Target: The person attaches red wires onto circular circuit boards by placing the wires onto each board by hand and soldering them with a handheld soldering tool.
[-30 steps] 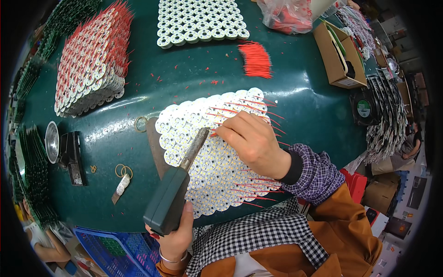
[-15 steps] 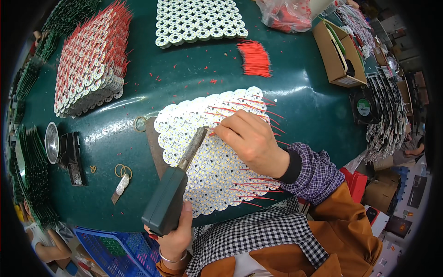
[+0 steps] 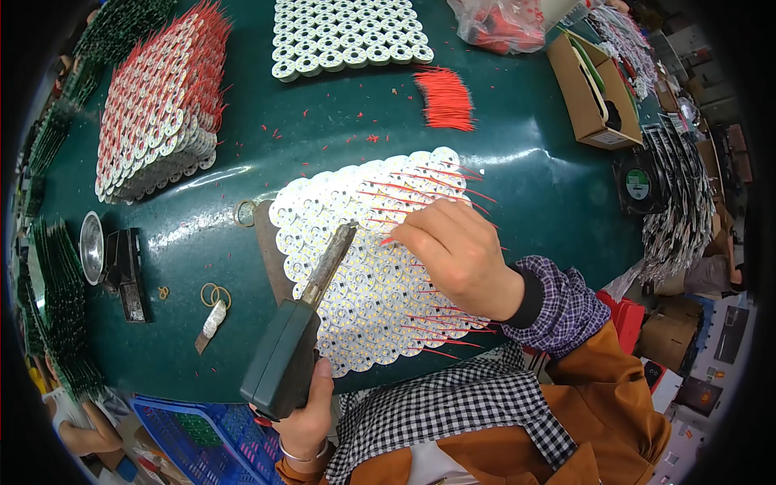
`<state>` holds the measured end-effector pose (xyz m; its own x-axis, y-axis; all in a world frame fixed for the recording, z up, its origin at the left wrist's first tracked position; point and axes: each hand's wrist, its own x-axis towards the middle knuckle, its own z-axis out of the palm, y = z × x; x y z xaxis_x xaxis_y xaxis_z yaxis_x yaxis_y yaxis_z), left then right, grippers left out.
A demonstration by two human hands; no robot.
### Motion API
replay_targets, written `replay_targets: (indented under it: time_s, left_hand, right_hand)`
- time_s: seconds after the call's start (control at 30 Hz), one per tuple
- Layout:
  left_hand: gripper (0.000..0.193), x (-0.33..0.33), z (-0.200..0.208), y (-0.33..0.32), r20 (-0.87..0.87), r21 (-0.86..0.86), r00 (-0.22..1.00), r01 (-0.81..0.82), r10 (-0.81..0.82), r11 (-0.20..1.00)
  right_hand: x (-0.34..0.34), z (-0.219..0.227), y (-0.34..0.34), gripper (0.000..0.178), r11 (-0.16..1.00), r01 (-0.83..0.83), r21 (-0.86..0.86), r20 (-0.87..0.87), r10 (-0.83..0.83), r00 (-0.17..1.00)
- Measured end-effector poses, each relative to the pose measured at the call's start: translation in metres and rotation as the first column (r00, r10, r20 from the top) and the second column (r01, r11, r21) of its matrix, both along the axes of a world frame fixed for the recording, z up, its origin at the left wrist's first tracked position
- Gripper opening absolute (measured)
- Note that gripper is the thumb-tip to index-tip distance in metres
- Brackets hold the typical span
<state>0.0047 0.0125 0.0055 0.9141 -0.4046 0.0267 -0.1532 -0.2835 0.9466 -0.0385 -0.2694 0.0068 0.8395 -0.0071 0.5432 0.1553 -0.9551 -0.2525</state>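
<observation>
Panel of white round boards [image 3: 368,291] lies flat on the near part of the green table [image 3: 558,202], directly below the right hand [image 3: 461,255], whose fingertips are drawn narrow together, though I cannot tell if they pinch one of the thin red wires [image 3: 396,186] there. The left hand [image 3: 309,414] is closed around the handle of a dark soldering iron [image 3: 280,356], and the long axis of this iron runs forward and a little to the right, so its tip stands over the panel, just left of the right fingertips and apart from them.
</observation>
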Motion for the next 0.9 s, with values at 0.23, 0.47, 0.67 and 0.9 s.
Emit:
replay_targets:
  time_s: [0.23, 0.47, 0.67, 0.9]
  left_hand:
    - [0.040, -0.004, -0.004, 0.005, -0.027, 0.018, 0.996, 0.086, -0.085, 0.996]
    - [0.033, -0.003, -0.001, 0.001, -0.031, 0.076, 0.993, 0.119, -0.117, 0.990]
    - [0.025, -0.003, 0.001, -0.001, -0.022, 0.109, 0.995, 0.101, -0.099, 0.989]
    - [0.030, -0.012, 0.010, -0.005, -0.174, -0.159, 0.984, -0.073, 0.045, 0.985]
  right_hand:
    - [-0.007, -0.007, 0.003, 0.027, 0.999, 0.006, 0.036, -0.081, -0.003, 0.997]
    - [-0.006, -0.006, 0.003, 0.028, 1.000, 0.008, 0.011, -0.074, -0.007, 0.997]
    - [-0.004, -0.010, 0.004, 0.017, 0.999, 0.025, -0.026, -0.039, -0.026, 0.999]
    - [-0.006, -0.010, 0.005, 0.016, 0.999, 0.035, -0.039, -0.057, -0.037, 0.998]
